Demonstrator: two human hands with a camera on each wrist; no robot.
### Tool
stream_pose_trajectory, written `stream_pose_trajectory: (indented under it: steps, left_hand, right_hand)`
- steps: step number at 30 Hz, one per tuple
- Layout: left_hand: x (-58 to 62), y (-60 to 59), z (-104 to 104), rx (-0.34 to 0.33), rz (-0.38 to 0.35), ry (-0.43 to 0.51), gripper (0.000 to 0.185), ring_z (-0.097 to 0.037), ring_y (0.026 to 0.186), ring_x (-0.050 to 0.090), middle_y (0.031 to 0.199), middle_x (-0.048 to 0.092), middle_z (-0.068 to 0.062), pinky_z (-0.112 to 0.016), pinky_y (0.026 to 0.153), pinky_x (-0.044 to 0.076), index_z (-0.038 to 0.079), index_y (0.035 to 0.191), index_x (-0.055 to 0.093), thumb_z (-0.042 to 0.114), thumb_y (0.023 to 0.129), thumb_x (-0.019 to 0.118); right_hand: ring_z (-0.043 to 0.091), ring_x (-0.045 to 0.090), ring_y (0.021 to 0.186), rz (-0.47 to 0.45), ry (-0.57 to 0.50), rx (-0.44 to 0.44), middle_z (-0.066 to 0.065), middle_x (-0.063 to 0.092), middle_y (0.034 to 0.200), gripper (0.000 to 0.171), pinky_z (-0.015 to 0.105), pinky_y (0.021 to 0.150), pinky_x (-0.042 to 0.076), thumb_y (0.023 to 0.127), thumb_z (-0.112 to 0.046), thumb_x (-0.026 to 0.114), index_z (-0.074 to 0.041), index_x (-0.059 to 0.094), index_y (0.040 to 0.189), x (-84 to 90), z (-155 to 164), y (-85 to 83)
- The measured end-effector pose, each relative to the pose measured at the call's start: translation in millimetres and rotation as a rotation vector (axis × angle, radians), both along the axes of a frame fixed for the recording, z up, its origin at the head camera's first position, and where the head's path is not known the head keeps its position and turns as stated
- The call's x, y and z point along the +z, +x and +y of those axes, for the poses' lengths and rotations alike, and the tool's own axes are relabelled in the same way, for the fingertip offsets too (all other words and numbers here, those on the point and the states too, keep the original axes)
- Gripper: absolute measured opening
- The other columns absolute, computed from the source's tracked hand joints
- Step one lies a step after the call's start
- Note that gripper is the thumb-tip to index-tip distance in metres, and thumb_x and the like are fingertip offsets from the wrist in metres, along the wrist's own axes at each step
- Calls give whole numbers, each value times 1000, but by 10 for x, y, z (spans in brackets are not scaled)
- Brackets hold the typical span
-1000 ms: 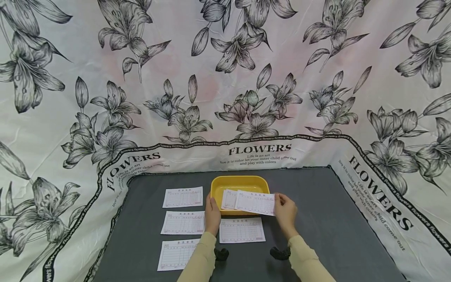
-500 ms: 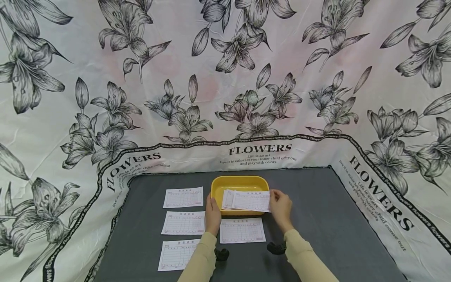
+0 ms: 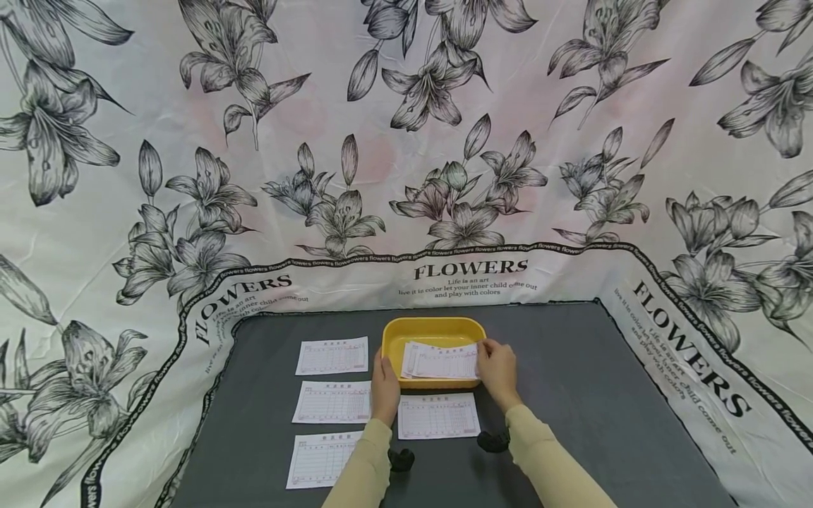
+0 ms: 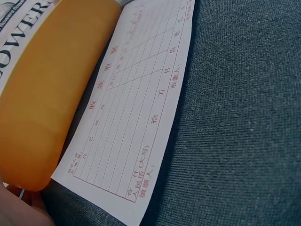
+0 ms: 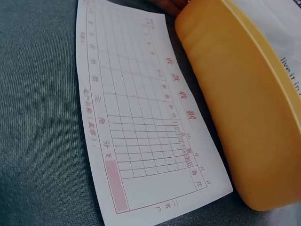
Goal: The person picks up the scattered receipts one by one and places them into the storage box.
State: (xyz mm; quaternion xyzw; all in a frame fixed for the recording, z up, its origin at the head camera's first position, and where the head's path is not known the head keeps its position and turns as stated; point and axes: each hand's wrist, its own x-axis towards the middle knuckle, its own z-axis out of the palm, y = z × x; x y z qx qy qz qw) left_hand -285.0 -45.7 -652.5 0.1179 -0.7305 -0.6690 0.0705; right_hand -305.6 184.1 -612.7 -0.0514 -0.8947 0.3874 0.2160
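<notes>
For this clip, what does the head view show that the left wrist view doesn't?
Only the head view shows both hands: the left hand at the tray's left edge, the right hand holding slips in the tray, plus three slips at the left.

Only the left wrist view shows the near slip's red print close up.

Both show the yellow tray, that slip and the grey mat.

Print on the receipts (image 3: 440, 360) in the yellow tray (image 3: 433, 329) too small to read from the head view; right hand's (image 3: 497, 369) fingertips hidden behind the paper edge; both wrist views crop the tray
</notes>
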Motion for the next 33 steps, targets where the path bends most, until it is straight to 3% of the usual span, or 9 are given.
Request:
stream_pose_trajectory:
  steps: [8, 16, 25, 33]
  left_hand:
    - [40, 18, 17, -4, -26, 15, 52, -38, 154, 39, 168, 40, -16, -58, 126, 32, 9, 167, 30, 30, 119, 32]
    - [44, 20, 10, 3, -25, -3, 52, -40, 154, 39, 167, 40, -18, -59, 126, 32, 7, 166, 31, 30, 119, 32]
    - [38, 15, -4, 11, -30, 0, 52, -39, 154, 39, 167, 41, -17, -58, 127, 32, 8, 166, 32, 31, 119, 32]
    - [24, 8, 3, 4, -28, 5, 52, -39, 154, 40, 167, 41, -17, -58, 126, 32, 9, 166, 31, 31, 119, 32]
  right_hand:
    - [32, 57, 79, -19, 124, 28, 16, 73, 82, 20, 45, 69, 47, 104, -11, 68, 6, 78, 106, 7, 9, -86]
    - [36, 60, 88, -87, 220, 51, 20, 77, 95, 24, 51, 81, 51, 105, -16, 67, 5, 78, 111, 2, -16, -145]
    - [36, 56, 84, -122, 300, 35, 19, 77, 94, 22, 52, 80, 49, 105, -14, 65, 4, 77, 108, -11, -113, -196]
    - [33, 54, 85, -228, 348, 30, 18, 75, 95, 22, 47, 77, 44, 107, -16, 63, 3, 75, 111, 2, -149, -234]
